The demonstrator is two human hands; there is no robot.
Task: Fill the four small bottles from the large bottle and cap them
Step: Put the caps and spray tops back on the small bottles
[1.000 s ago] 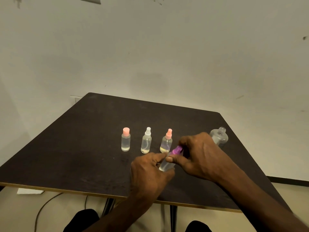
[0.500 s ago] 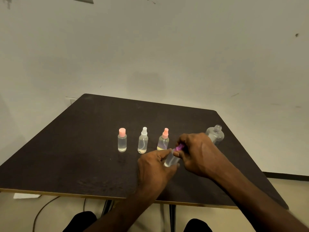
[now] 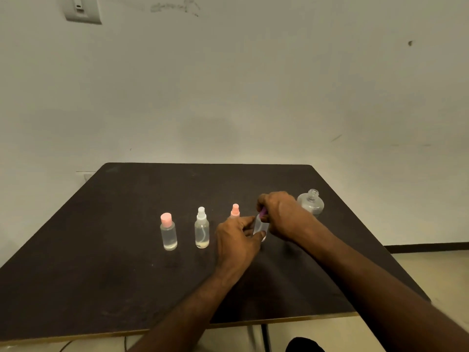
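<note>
Three small clear bottles stand in a row on the dark table (image 3: 114, 262): one with a pink flat cap (image 3: 168, 232), one with a white spray top (image 3: 202, 231), and one with a pink spray top (image 3: 235, 210), partly hidden behind my left hand. My left hand (image 3: 238, 240) pinches the body of a fourth small bottle (image 3: 261, 226), which stands nearly upright just right of the row. My right hand (image 3: 279, 214) grips its purple cap (image 3: 263, 212) from above. The large clear bottle (image 3: 311, 204) stands uncapped behind my right hand.
A pale wall rises behind the table, with a switch plate (image 3: 82, 8) at the upper left. The table's front edge (image 3: 177, 329) runs close to me. A cable (image 3: 66, 346) lies on the floor below.
The fourth bottle went from tilted to nearly upright and moved slightly away from me with both hands. The camera view shifted, and the other bottles stayed put.
</note>
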